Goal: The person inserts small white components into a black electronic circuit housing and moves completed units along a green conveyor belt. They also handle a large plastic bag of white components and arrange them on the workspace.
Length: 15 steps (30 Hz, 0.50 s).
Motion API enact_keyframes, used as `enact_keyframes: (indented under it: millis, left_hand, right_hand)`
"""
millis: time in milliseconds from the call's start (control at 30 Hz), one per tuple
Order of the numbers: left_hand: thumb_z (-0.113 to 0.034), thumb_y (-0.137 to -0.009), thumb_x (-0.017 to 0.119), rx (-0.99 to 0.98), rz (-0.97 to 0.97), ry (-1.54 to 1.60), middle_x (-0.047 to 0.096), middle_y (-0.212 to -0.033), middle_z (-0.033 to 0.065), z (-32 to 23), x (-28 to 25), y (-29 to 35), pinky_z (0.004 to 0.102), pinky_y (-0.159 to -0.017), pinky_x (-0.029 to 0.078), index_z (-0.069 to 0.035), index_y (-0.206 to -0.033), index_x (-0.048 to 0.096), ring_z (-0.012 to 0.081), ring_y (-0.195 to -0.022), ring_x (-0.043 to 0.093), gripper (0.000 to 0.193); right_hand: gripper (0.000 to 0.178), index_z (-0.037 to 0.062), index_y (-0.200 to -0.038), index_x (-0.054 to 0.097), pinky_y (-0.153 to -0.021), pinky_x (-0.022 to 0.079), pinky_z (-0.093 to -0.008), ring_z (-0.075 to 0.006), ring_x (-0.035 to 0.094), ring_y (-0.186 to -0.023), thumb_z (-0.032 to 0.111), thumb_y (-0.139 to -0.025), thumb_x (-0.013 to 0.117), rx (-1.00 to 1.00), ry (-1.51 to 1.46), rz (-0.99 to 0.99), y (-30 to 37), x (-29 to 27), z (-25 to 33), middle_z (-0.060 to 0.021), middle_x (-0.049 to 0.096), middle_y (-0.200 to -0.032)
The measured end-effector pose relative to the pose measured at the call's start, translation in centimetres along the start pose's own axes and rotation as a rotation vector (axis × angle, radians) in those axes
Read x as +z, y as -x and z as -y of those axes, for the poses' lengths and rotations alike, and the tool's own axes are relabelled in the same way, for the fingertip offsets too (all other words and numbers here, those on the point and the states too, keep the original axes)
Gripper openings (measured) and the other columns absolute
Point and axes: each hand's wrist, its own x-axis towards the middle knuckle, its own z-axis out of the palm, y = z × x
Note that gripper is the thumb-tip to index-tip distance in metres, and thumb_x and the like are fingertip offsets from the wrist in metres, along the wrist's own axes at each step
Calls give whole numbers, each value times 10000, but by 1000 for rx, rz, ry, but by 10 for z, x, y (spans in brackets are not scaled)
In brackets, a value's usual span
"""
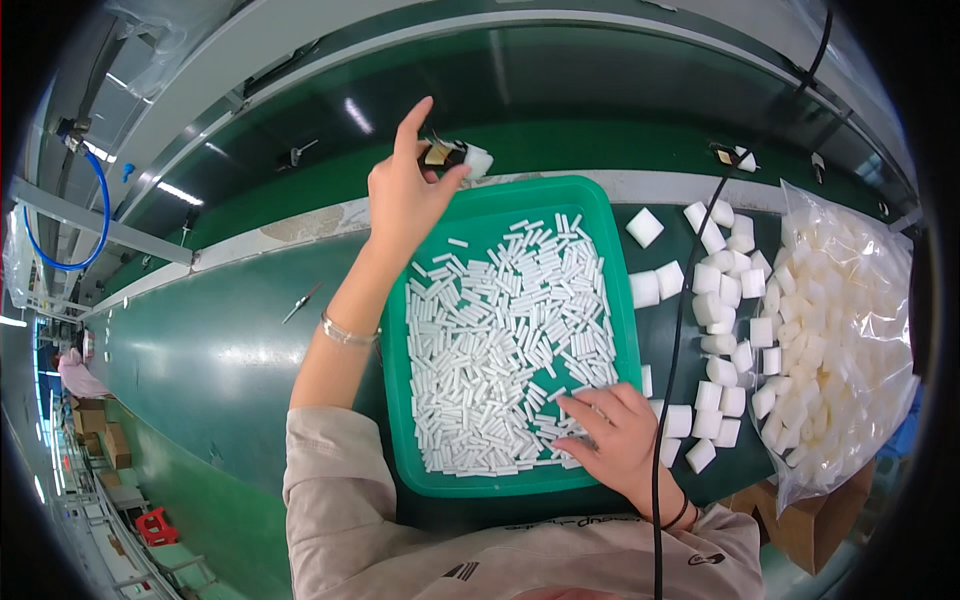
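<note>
My left hand point(408, 195) is at the tray's far left corner, index finger pointing up. Its thumb and other fingers close around a small black, yellow and white part point(445, 157) at the edge of the green belt; the fingers partly hide it. Inside the green tray point(400, 420), many short white rods point(480, 350) lie loose. My right hand point(615, 440) reaches into the tray's near right corner. Its thumb and index finger are apart, with the fingertips at the rods; a rod lies against the index fingertip.
White foam-like blocks point(708, 310) lie right of the tray, beside a clear plastic bag point(840, 330) full of them. A black cable point(683, 330) hangs across the right side. Another black-and-white part point(738, 157) sits on the far belt point(600, 145). A thin pen-like tool point(300, 303) rests on the left tabletop.
</note>
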Motion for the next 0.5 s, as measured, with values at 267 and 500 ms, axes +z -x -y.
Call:
enact_keyframes:
  millis: [267, 500]
  left_hand:
    - [-419, -640, 701, -485, 142, -69, 597, -1001, 172, 141, 38, -60, 321, -805, 450, 9, -1193, 445, 271, -903, 589, 745]
    - [-224, -758, 545, -256, 147, -1193, 306, -1365, 2, 231, -35, -64, 476, -916, 355, -143, -1292, 337, 292, -1218, 303, 579]
  right_hand:
    - [228, 120, -762, 623, -561, 356, -297, -172, 513, -690, 175, -564, 721, -25, 22, 105, 0, 1, -1, 23, 551, -719]
    - [262, 126, -827, 621, -525, 353, -270, -143, 486, -618, 157, -581, 705, 6, 11, 141, -3, 2, -4, 34, 511, -668]
